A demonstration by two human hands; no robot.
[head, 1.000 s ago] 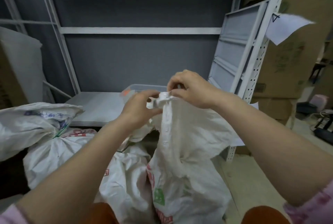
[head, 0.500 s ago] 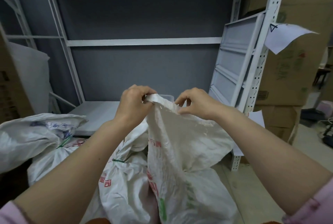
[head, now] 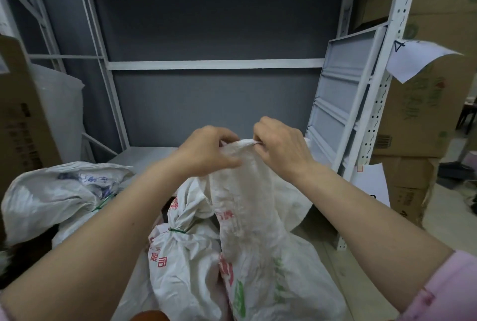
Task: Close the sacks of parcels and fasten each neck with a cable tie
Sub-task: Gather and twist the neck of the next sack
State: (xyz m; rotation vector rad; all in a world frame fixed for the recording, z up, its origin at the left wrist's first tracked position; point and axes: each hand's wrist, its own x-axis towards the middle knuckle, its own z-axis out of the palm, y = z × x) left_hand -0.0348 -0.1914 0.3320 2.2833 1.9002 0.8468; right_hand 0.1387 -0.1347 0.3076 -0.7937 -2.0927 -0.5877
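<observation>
A white woven sack [head: 247, 230] with red and green print stands upright in front of me, its top edge pulled up and bunched narrow. My left hand [head: 206, 153] grips the left side of that top edge. My right hand [head: 281, 145] pinches the right side, and the two hands nearly touch. Just left of it stands another white sack [head: 180, 256] whose neck is bound with a green cable tie [head: 176, 230]. A third sack [head: 51, 196] lies at far left with a green tie [head: 103, 203] at its neck. No loose cable tie shows in either hand.
A grey metal rack with a low shelf [head: 144, 158] stands behind the sacks. A loose shelf panel [head: 343, 103] leans against the perforated white upright [head: 382, 114] at right. Stacked cardboard boxes [head: 418, 114] stand beyond it, another box [head: 20, 119] at left. Bare floor [head: 438, 233] lies to the right.
My hands have drawn together, gathering the sack's spread top edge into a narrow bunch. The view has tilted upward a little.
</observation>
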